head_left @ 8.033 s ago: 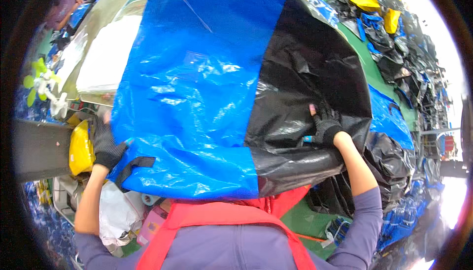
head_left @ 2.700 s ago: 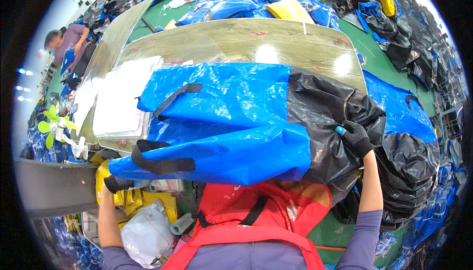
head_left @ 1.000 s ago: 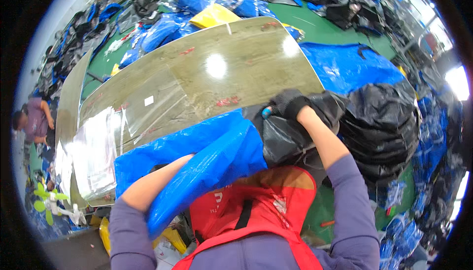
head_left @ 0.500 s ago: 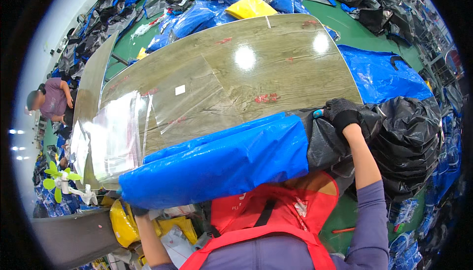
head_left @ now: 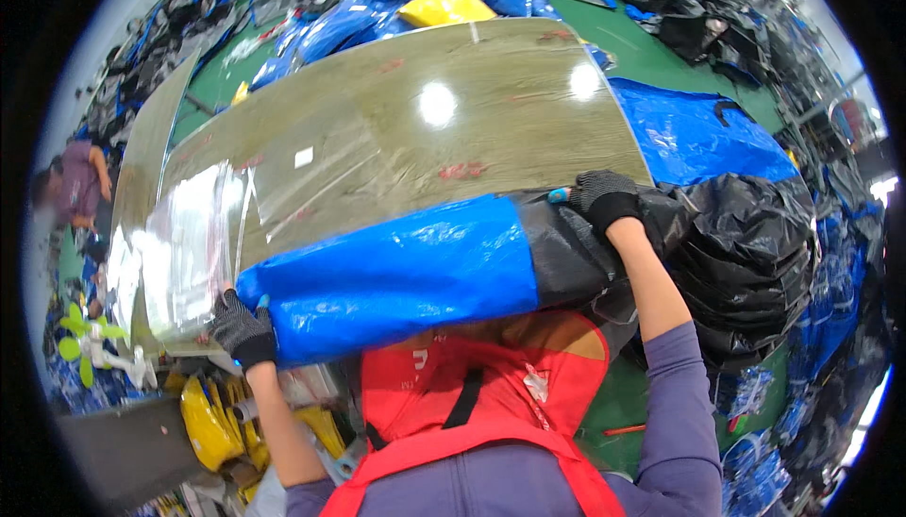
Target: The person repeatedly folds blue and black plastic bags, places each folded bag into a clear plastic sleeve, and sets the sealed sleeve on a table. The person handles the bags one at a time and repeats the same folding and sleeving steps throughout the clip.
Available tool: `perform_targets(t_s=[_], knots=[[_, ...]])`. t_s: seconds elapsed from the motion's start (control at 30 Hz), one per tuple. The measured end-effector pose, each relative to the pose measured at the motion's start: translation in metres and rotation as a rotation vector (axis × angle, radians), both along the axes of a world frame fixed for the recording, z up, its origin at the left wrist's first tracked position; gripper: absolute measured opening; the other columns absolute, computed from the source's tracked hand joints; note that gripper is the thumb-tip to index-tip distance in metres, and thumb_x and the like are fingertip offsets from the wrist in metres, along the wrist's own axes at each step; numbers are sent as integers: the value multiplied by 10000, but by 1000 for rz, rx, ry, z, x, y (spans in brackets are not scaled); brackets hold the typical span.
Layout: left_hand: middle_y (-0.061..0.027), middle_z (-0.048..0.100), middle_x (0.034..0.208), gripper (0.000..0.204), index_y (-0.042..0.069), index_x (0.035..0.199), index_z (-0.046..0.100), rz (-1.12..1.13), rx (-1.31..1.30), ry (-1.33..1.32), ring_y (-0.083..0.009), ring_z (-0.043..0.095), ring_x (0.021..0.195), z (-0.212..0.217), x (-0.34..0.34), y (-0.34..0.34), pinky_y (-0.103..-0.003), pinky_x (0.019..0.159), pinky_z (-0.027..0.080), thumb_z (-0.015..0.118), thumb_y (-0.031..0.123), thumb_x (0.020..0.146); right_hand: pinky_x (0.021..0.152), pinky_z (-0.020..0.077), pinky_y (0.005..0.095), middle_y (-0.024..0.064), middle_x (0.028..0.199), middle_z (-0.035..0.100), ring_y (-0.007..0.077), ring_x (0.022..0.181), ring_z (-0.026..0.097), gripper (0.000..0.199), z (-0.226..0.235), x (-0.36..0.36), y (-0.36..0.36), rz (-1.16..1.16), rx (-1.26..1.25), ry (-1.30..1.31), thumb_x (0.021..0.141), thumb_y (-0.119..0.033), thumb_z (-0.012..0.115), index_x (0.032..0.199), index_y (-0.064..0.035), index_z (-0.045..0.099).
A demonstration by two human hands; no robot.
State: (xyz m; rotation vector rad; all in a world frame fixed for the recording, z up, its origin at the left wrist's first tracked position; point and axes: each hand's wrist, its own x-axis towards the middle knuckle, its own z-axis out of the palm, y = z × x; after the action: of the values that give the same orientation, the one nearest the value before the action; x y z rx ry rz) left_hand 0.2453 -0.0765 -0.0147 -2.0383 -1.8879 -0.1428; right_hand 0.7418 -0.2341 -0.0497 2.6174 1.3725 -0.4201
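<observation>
The person is holding a long folded bundle of blue and black woven-plastic sheeting (head_left: 425, 276) across the near edge of a large glossy wood-grain table (head_left: 406, 130). The left hand (head_left: 242, 328), in a dark knitted glove, is gripping the blue end of the bundle, its fingers (head_left: 226, 308) curled closed over the corner. The right hand (head_left: 604, 202), also gloved, is pressing down on the black end, fingers (head_left: 587, 187) wrapped closed over the upper fold.

In my judgement the sheeting is light for its bulk, soft and limp, with a slick coated face that will be sliding on the polished surface. It is not fragile. Holding is best at both ends, over the folded edges, where the layers are giving the gloves something to pinch; a grip at the middle would likely be letting the ends sag.

A stack of clear plastic film sheets (head_left: 189, 243) is lying on the table's left part, just beside the bundle. A heap of black sheeting (head_left: 755, 253) is standing to the right, with a flat blue sheet (head_left: 698, 135) behind it. The green floor (head_left: 651, 55) is carrying scattered blue, black and yellow bags. Another person in a purple top (head_left: 80, 182) is working at far left.
</observation>
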Motion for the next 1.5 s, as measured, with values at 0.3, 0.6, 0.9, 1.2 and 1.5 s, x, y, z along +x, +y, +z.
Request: perform_targets(t_s=[0.3,0.6,0.9,1.2,1.5], knots=[[-150,372,1461,704,265,1395,440,-1381,-428,-308,-419,207,1398,-42,256,-111,-743,1025,1,483,657,811,886,472,421,142,1122,651,306,1046,612,416,61,-1,-41,302,286,-242,839,-464,577,1070,-133,677],[-241,270,1493,890,48,1414,372,-1381,-372,-423,-395,154,1424,-56,294,-107,-615,1112,27,553,643,777,974,381,490,132,1226,596,364,1120,547,525,-38,43,-123,-103,846,-639,834,-488,606,1215,-127,610],[-224,348,1451,938,83,1405,407,-1312,-553,-232,-406,241,1381,-39,311,-104,-650,1091,66,546,700,712,696,520,364,91,899,646,240,803,624,326,-52,41,-169,-1122,1772,1189,767,-235,789,901,-29,574],[-267,376,1401,1003,0,1343,450,-1391,-476,-380,-424,286,1341,-63,335,-93,-520,1136,135,631,697,643,934,492,423,112,1213,592,259,1043,601,423,5,-38,-110,-591,1921,1073,873,-178,662,1262,-54,550],[-204,417,1412,700,24,1359,429,-1656,-998,-486,-384,321,1344,17,185,-63,-510,1134,163,528,453,816,1085,191,591,239,1361,453,471,1303,335,570,47,-176,-20,556,816,257,699,-321,705,1198,-97,549]])
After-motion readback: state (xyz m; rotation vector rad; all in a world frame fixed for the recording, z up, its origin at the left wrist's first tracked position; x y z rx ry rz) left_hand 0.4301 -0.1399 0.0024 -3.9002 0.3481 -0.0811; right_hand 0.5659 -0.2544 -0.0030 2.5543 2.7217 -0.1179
